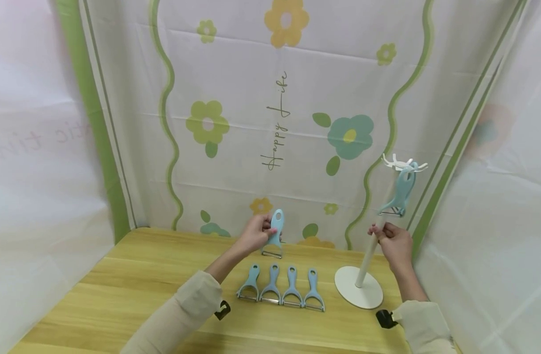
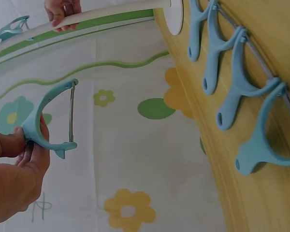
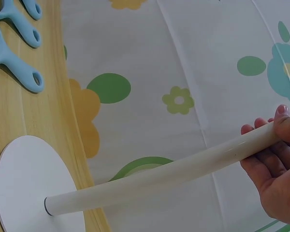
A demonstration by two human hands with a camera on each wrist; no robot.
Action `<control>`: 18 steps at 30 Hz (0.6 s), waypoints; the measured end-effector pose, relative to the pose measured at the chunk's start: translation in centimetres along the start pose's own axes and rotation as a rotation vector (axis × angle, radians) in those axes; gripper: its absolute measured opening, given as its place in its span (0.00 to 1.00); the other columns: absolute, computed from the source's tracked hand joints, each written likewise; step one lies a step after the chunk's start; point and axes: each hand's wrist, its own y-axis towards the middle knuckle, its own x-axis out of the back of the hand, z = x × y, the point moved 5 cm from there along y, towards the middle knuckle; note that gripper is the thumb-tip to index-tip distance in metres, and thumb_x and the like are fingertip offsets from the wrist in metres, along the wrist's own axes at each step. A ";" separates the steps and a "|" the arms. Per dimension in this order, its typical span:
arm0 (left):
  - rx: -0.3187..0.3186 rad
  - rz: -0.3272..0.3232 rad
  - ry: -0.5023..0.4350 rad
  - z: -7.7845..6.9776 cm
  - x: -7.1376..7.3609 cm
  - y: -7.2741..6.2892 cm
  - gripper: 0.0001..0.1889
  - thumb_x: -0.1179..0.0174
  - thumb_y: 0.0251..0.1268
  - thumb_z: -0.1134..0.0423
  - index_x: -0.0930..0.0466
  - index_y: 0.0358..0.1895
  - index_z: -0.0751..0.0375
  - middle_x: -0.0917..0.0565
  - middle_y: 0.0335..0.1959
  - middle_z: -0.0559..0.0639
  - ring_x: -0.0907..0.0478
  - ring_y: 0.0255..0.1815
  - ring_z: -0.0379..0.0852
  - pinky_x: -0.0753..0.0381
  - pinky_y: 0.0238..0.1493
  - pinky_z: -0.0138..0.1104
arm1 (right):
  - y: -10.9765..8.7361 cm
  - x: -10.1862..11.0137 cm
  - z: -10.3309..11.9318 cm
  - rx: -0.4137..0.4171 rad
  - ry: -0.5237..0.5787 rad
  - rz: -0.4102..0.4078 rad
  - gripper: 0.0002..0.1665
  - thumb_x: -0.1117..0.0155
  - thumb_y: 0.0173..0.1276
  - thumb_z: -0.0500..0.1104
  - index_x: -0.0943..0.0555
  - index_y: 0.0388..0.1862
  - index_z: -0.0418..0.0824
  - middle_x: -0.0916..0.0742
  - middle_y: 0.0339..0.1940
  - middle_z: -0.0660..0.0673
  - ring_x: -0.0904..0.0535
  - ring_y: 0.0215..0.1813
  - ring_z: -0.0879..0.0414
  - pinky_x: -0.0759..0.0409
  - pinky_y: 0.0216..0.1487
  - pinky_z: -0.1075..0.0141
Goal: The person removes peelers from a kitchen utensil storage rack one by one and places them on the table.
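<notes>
In the head view my left hand (image 1: 255, 232) pinches a light blue peeler (image 1: 277, 227) by its handle, blade end down, above the back of the table. The left wrist view shows thumb and fingers around the held peeler's neck (image 2: 33, 126). My right hand (image 1: 395, 245) grips the pole of a white stand (image 1: 369, 260) below its top. From the hooks (image 1: 401, 163) on that stand hang light blue peelers (image 1: 403, 189), overlapping each other. Several more peelers (image 1: 292, 285) lie in a row on the table between the left forearm and the stand's round base (image 1: 351, 294).
The wooden table (image 1: 120, 290) ends at a hanging cloth (image 1: 235, 167) with printed flowers. White cloth sides (image 1: 509, 236) stand left and right, the right one close to the stand. A black wrist-camera piece (image 1: 223, 310) sits by the left cuff.
</notes>
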 end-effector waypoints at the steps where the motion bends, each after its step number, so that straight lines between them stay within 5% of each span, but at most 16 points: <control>1: 0.013 -0.003 -0.010 0.3 0.2 -0.1 0.06 0.45 0.68 0.79 0.24 0.45 0.80 0.14 0.40 0.72 0.12 0.40 0.60 0.12 0.42 0.38 | 0.0 0.0 0.0 -0.001 0.003 0.001 0.19 0.37 0.73 0.41 0.17 0.53 0.27 0.12 0.27 0.63 0.17 0.33 0.75 0.21 0.36 0.82; 18: 0.107 -0.048 -0.013 4.4 2.8 -2.5 0.07 0.45 0.68 0.79 0.25 0.46 0.80 0.15 0.38 0.72 0.12 0.37 0.56 0.12 0.39 0.36 | 0.0 0.1 0.2 -0.004 -0.024 0.001 0.19 0.38 0.74 0.42 0.18 0.54 0.28 0.12 0.27 0.63 0.18 0.33 0.77 0.21 0.36 0.83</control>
